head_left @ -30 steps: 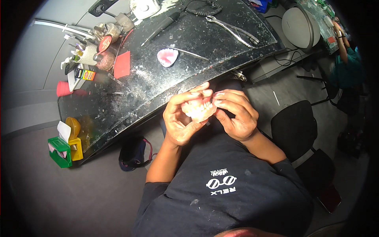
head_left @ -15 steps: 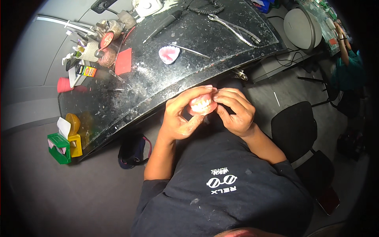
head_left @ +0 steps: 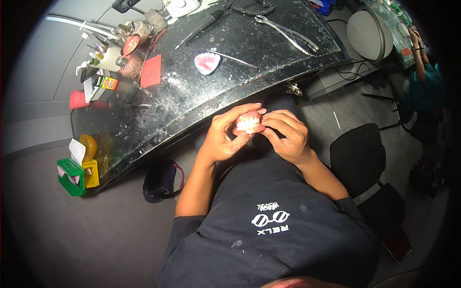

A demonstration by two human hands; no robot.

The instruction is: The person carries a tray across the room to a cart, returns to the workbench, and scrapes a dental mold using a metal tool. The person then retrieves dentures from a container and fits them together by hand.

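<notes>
Between my two hands, just in front of the bench edge, is a denture (head_left: 248, 123) with pink gums and a row of white teeth. My left hand (head_left: 224, 134) grips it from the left, forefinger over the top and thumb underneath. From the right, my right hand (head_left: 286, 133) pinches its side with thumb and fingertips; the exact contact is partly hidden. On the bench lies a white horseshoe-shaped dental piece (head_left: 207, 63) with a pink inner face, beside a thin metal tool (head_left: 235, 59).
The black workbench (head_left: 182, 108) holds metal pliers (head_left: 286, 34), a dark handpiece (head_left: 204, 26), a red sheet (head_left: 151, 70) and a cluttered holder (head_left: 113, 58). Green and yellow boxes (head_left: 72, 177) stand left. A black chair (head_left: 357, 153) is right; another person (head_left: 425, 84) works far right.
The denture has been tilted, so its tooth row now faces up more squarely and both tooth rows and gum show. My left hand has shifted slightly right.
</notes>
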